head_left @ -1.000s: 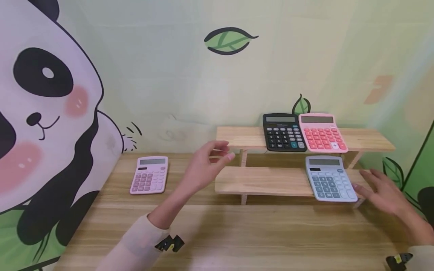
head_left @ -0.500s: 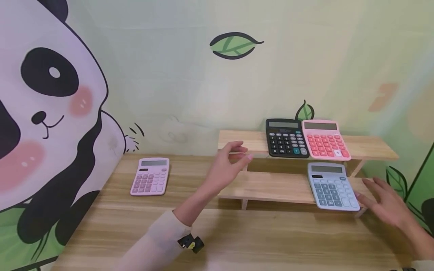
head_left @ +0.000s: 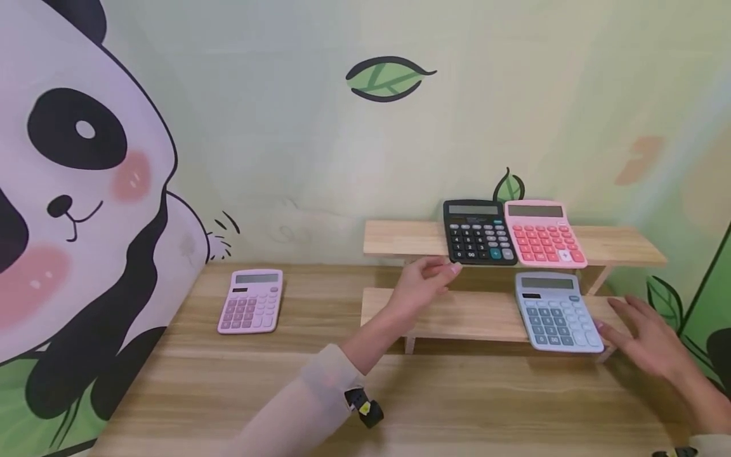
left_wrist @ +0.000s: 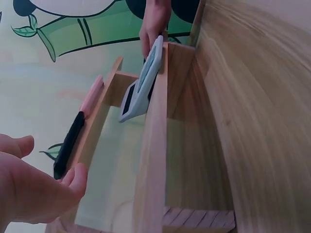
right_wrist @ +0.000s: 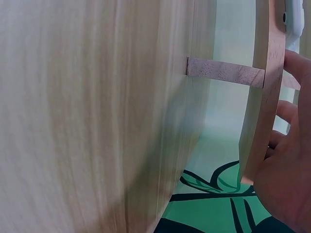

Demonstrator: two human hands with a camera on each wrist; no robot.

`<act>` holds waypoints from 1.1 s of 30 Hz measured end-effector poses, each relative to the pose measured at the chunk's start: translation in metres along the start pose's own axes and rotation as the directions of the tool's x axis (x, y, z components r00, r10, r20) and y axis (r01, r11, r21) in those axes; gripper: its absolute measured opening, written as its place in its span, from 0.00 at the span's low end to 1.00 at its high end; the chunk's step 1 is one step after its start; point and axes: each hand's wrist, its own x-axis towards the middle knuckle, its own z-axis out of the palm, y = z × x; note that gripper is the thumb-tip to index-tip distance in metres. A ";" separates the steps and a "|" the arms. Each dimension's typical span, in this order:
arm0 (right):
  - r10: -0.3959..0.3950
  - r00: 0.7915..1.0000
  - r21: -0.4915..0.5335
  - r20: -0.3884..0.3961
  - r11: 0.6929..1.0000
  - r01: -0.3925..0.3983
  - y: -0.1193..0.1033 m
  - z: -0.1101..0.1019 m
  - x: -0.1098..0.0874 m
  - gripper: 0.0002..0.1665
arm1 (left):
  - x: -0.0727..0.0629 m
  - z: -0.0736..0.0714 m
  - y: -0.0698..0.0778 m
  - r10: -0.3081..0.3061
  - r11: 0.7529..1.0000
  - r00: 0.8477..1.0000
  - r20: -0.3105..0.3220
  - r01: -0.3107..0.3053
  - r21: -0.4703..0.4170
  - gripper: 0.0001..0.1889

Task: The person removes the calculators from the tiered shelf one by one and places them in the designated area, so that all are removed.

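My left hand (head_left: 422,285) hovers over the lower tier of a wooden two-tier shelf (head_left: 468,314), fingers loosely bent and holding nothing. Its fingertips are close to the lower left corner of a black calculator (head_left: 480,231), also seen edge-on in the left wrist view (left_wrist: 70,145). A pink calculator (head_left: 545,235) leans beside the black one on the upper tier. On the lower tier a light blue calculator (head_left: 556,311) lies tilted. My right hand (head_left: 651,336) rests at that tier's right end, thumb at the blue calculator's right edge; the right wrist view shows fingers along the board (right_wrist: 269,73).
A lilac calculator (head_left: 251,301) lies on the wood-grain table (head_left: 485,406), left of the shelf. Behind stands a backdrop cloth (head_left: 274,127) printed with a panda and leaves. Short wooden legs (right_wrist: 223,70) hold the tiers up.
My left hand has moved right, from the shelf's left end to just below the black calculator. The right hand stays at the lower tier's right end; the calculators have kept their places.
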 end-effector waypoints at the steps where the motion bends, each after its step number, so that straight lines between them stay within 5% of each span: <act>1: -0.004 1.000 0.000 -0.003 1.000 0.004 0.000 0.000 -0.001 0.48 | 0.002 0.003 -0.002 -0.007 1.000 1.000 -0.004 0.007 -0.030 0.34; 13: -0.037 0.999 0.019 -0.027 0.999 0.037 -0.001 0.008 -0.003 0.47 | 0.013 0.022 -0.008 -0.101 0.944 0.993 -0.060 0.076 -0.320 0.17; 25: -0.034 0.998 0.017 -0.053 0.999 0.035 0.000 0.007 -0.005 0.46 | 0.027 0.043 -0.006 -0.183 0.779 0.981 -0.065 0.104 -0.619 0.13; 33: -0.031 0.998 0.017 -0.049 0.999 0.032 0.003 0.003 -0.002 0.47 | 0.029 0.048 -0.008 -0.214 0.731 0.973 -0.082 0.103 -0.675 0.14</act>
